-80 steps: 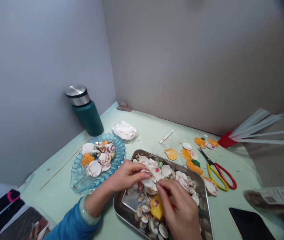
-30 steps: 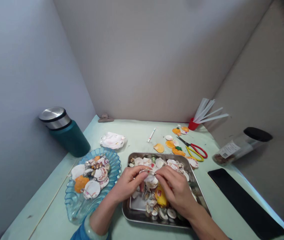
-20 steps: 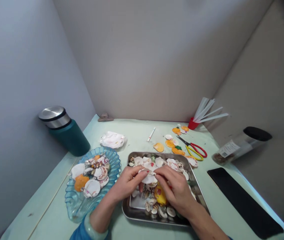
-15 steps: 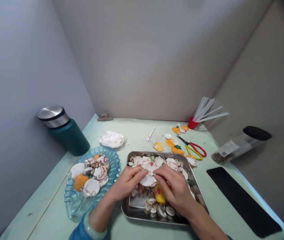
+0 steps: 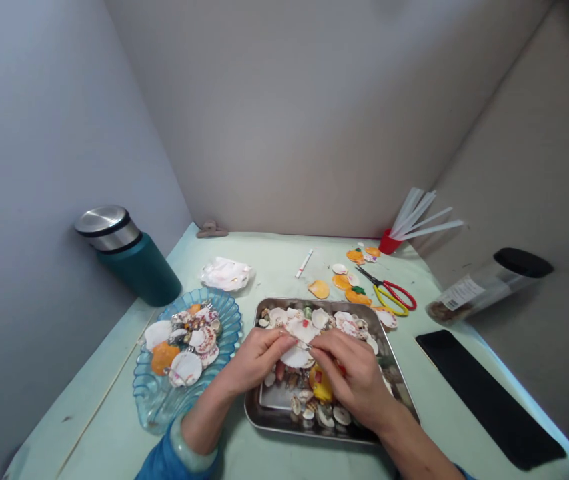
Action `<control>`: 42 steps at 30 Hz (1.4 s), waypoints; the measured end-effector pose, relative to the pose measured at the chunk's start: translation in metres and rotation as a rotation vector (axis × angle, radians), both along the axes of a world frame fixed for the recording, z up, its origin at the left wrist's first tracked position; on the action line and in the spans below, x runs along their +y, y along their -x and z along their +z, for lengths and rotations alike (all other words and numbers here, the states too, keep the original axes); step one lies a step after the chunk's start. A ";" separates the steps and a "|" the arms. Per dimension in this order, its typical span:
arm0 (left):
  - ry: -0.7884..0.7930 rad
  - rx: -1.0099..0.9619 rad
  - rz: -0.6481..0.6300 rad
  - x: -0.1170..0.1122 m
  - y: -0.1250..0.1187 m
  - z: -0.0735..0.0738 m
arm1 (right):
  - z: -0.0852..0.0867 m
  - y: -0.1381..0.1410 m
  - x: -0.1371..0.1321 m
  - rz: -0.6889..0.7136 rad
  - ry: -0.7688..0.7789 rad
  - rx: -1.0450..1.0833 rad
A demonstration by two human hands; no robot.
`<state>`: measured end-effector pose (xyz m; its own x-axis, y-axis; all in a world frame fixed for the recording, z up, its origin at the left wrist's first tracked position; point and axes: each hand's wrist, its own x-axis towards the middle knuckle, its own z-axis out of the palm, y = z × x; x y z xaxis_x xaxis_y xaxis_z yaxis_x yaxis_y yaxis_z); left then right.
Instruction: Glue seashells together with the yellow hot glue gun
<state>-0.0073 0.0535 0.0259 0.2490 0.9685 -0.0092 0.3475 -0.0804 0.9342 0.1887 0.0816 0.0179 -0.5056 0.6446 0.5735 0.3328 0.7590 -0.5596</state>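
Above the metal tray (image 5: pixel 314 437), my left hand (image 5: pixel 259 360) and my right hand (image 5: pixel 357 377) almost meet, each in a fingertip pinch. Between them is a small, thin, shiny piece (image 5: pixel 303 345), too fine to name; both sets of fingertips are on it. Directly below lies a white scallop shell (image 5: pixel 297 359). More shells and small snail shells fill the tray around it. A yellow figure (image 5: pixel 320 385) with red marks sits beside my right hand, which partly covers it.
On the left stand a blue glass dish (image 5: pixel 157 407) of shells and a teal flask (image 5: pixel 147 270). Behind the tray are a plastic packet (image 5: pixel 225 275), scissors (image 5: pixel 387 293), orange shells (image 5: pixel 319 289) and a red cup (image 5: pixel 389 242) of white strips. A black slab (image 5: pixel 489 397) and clear jar (image 5: pixel 484 290) are right.
The camera view has shifted slightly. My hands stay pinched together over the tray, with only small fingertip movement; the thin piece looks a little more slanted.
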 end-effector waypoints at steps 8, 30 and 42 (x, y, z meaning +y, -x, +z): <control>-0.009 -0.070 0.021 0.000 -0.002 0.003 | 0.000 -0.002 0.000 -0.028 0.030 -0.011; -0.006 -0.021 0.063 0.001 -0.002 -0.002 | -0.002 -0.002 0.002 -0.036 0.040 -0.034; 0.008 -0.006 0.065 0.000 -0.002 -0.001 | -0.003 -0.002 0.001 -0.039 -0.001 -0.047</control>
